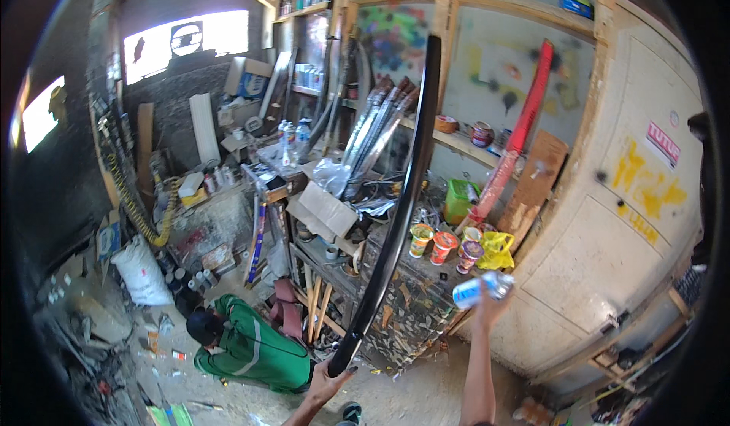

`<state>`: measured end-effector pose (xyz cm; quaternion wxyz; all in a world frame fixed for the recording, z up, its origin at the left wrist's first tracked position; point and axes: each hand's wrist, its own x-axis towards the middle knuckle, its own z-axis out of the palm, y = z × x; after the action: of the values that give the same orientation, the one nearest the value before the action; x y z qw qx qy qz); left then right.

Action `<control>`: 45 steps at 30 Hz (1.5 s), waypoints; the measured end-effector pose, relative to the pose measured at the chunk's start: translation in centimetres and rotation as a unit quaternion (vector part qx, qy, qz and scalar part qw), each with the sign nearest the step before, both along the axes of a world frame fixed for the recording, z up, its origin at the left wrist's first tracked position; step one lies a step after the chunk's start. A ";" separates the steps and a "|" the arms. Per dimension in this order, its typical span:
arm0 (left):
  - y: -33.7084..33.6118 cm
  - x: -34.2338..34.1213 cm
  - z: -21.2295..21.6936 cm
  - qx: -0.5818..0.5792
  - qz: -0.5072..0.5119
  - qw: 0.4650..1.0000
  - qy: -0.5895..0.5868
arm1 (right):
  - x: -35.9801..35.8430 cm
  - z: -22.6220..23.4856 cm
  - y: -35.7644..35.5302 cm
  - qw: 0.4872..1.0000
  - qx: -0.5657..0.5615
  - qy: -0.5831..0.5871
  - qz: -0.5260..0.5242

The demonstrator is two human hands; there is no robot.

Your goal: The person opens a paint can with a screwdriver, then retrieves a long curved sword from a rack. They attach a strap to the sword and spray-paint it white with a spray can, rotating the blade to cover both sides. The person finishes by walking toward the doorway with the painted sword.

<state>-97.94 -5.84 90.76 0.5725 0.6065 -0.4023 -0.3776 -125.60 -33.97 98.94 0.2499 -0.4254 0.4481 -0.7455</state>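
Observation:
My left hand (328,382) is closed around the lower end of a long, glossy black tube (407,205). The tube is slightly curved and rises up and to the right, nearly to the top shelf. My right hand (489,313) grips a blue-and-white can (473,292) lying sideways in the fingers, in front of the workbench. Its far side is hidden, and the frame does not show what is in it. A gap separates can and tube. Beyond the can are an orange-red cup (442,248) and a yellow plastic bag (496,251) on the paint-spattered workbench (411,304).
A person in a green jacket (255,342) and dark cap bends low at the left. A red wrapped pole (525,122) leans on the wall shelf near a pale door (601,259). Wrapped tubes (372,133), a cardboard box (323,209) and a white sack (142,272) stand further left.

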 end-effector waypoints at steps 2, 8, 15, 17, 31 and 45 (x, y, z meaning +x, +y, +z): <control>2.3 -2.5 -1.0 0.077 0.057 0.995 0.016 | -1.6 3.2 3.6 0.974 -0.039 -0.206 0.084; 11.8 -8.9 -1.6 0.069 -0.094 0.966 0.232 | -0.6 10.4 13.5 0.848 0.046 -0.288 0.443; 26.9 -18.0 -1.8 0.217 0.138 0.958 0.129 | 6.8 11.9 26.9 0.613 0.144 -0.342 0.697; 31.8 -19.0 -1.5 0.216 0.218 0.949 0.077 | 9.4 11.9 30.6 0.589 0.181 -0.326 0.716; 61.1 -11.5 -1.9 0.027 0.469 0.869 0.152 | 29.9 10.1 61.8 0.431 0.261 -0.153 0.850; 90.0 23.9 6.2 -0.042 0.652 0.746 -0.129 | 40.4 7.0 71.6 0.511 0.075 -0.127 0.847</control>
<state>-74.00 84.16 96.95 0.6468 0.7394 0.0055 0.1869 -85.25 37.61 105.92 0.8479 -0.4835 -0.1069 -0.1895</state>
